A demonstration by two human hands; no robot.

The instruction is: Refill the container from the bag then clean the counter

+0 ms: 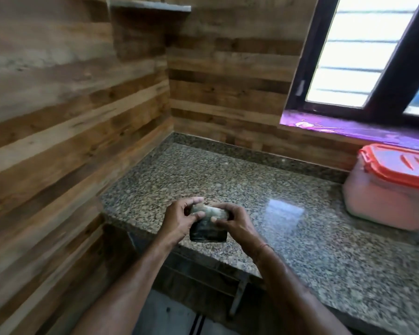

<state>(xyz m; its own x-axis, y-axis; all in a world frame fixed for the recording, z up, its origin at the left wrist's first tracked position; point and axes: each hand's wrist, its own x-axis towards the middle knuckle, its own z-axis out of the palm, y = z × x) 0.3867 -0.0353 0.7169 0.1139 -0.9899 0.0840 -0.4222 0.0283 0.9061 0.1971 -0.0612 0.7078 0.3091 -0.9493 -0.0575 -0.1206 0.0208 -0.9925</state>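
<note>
A folded dark grey cloth (208, 229) is held over the front left corner of the speckled granite counter (228, 170). My left hand (179, 220) grips its left end and my right hand (235, 222) grips its right end, thumbs on top. A translucent container (382, 201) with an orange-red clip lid (397, 163) stands shut at the right end of the counter, filled with something pale. No bag is in view.
Wood-panelled walls close the counter's left and back sides. A small stone shelf (150, 7) juts from the wall above. A dark-framed window (363, 52) with a purple sill (348, 129) sits behind the container. The floor (165, 310) shows below the counter's front edge.
</note>
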